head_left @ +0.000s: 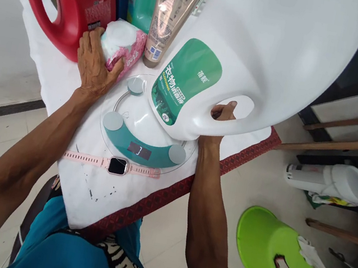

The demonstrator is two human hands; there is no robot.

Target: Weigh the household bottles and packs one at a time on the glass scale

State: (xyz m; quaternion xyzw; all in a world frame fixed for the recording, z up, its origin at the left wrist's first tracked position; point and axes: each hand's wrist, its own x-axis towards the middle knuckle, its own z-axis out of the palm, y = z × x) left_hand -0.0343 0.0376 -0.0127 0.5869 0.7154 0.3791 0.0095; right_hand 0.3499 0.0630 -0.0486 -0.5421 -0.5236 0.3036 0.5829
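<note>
The right hand [223, 111] reaches behind the handle of a white jug [266, 52], its digits showing through the opening; how tightly it is closed cannot be told. The left hand [96, 61] clasps a pink-and-white packet [137, 48], thumb across the front and fingers along the side, just beyond the far left rim of the glass scale [128, 143]. The jug leans over the right part of the scale—whether its base bears fully on the glass is unclear. For good handling, the jug would best be kept upright and centred between the scale's round pads, with the supporting hand ready against tipping and the packet held clear of the rim. A pink watch [118, 166] lies on the desk [75, 199] along the scale's near edge; a beige tube [168, 16] stands beyond it, a red jug [83, 11] beyond and left.
</note>
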